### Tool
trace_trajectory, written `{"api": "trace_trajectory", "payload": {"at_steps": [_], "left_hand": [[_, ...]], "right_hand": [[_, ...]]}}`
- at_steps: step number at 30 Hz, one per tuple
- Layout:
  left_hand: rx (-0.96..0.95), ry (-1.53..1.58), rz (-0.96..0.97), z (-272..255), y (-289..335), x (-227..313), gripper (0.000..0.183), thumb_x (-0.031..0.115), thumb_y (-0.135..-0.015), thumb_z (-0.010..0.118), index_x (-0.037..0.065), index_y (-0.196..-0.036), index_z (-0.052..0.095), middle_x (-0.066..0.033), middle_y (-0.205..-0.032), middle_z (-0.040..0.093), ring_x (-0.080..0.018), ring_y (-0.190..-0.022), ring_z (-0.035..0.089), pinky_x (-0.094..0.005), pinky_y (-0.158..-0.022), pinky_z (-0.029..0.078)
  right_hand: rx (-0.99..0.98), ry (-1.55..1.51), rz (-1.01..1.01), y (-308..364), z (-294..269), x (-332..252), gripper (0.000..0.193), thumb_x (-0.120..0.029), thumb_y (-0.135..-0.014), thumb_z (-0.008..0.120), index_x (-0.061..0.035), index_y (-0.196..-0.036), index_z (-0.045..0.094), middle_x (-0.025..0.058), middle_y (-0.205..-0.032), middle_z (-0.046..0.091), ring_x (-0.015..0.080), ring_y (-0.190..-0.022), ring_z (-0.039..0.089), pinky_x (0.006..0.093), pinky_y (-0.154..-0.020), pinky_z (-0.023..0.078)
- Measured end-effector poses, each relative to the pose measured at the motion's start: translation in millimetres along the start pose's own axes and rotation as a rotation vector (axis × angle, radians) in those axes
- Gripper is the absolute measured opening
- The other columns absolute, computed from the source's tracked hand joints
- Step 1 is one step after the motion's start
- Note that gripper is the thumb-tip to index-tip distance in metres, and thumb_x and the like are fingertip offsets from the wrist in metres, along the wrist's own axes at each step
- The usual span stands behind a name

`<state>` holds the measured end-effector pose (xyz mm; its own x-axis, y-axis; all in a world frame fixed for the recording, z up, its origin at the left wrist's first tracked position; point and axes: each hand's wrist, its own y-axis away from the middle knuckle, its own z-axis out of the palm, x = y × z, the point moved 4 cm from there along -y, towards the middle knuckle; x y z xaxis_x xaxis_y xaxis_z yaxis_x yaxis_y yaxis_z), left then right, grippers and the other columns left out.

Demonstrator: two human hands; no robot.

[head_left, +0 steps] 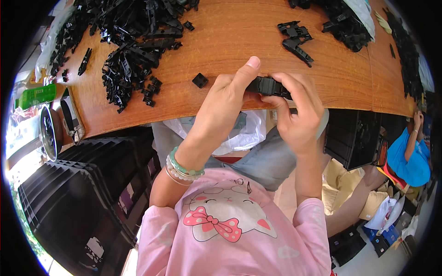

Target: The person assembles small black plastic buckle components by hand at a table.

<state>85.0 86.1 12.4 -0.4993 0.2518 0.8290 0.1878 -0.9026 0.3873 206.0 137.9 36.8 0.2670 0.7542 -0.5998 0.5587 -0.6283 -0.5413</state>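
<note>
Just above the table's near edge, a black plastic part (266, 86) with a clip-like block lies level between my two hands. My left hand (224, 99) grips its left end, thumb pointing up and the other fingers largely hidden behind. At the right end, my right hand (301, 103) pinches it between thumb and curled fingers. A small black square piece (200, 80) sits on the wood left of my left hand. Beyond my right hand lie a few black clip-like parts (295, 39), close together.
The brown wooden table (230, 37) carries a big heap of black plastic parts (133, 50) at left and another pile (347, 25) at far right. A white plastic bag (244, 138) hangs over my lap. Black crates (69, 198) stand at left. A person in blue (410, 156) is at right.
</note>
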Motion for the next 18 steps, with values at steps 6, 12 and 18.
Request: {"api": "trace_trajectory", "payload": {"at_steps": [6,12,18], "left_hand": [[0.052,-0.398,0.052,-16.0,-5.8,1.1,0.05,0.039,-0.096,0.052,-0.006,-0.079,0.066,-0.0058,-0.07,0.063,-0.0087,-0.064,0.055,-0.024,-0.062,0.046],[0.322,-0.534,0.543,-45.5,-16.1,46.7,0.036,0.027,-0.092,0.058,-0.007,-0.085,0.068,-0.0069,-0.069,0.064,-0.0069,-0.059,0.05,-0.0253,-0.051,0.04],[0.169,-0.781,0.635,-12.5,-44.5,31.0,0.02,0.013,-0.079,0.067,-0.006,-0.083,0.067,-0.0168,-0.079,0.065,-0.026,-0.068,0.063,-0.0329,-0.064,0.05]], "right_hand": [[-0.032,-0.029,0.011,7.9,-0.3,5.0,0.04,0.003,-0.065,0.074,0.0001,-0.103,0.061,0.0119,-0.085,0.061,0.0285,-0.078,0.06,0.0347,-0.065,0.047],[-0.419,-0.345,0.256,40.8,19.8,-5.9,0.036,0.008,-0.07,0.069,-0.0027,-0.104,0.062,0.0122,-0.095,0.059,0.0283,-0.082,0.06,0.0367,-0.067,0.048],[-0.156,-0.176,0.238,35.6,-3.8,11.0,0.018,0.008,-0.074,0.066,-0.0001,-0.09,0.066,0.0111,-0.088,0.063,0.0252,-0.074,0.061,0.0318,-0.069,0.049]]}}
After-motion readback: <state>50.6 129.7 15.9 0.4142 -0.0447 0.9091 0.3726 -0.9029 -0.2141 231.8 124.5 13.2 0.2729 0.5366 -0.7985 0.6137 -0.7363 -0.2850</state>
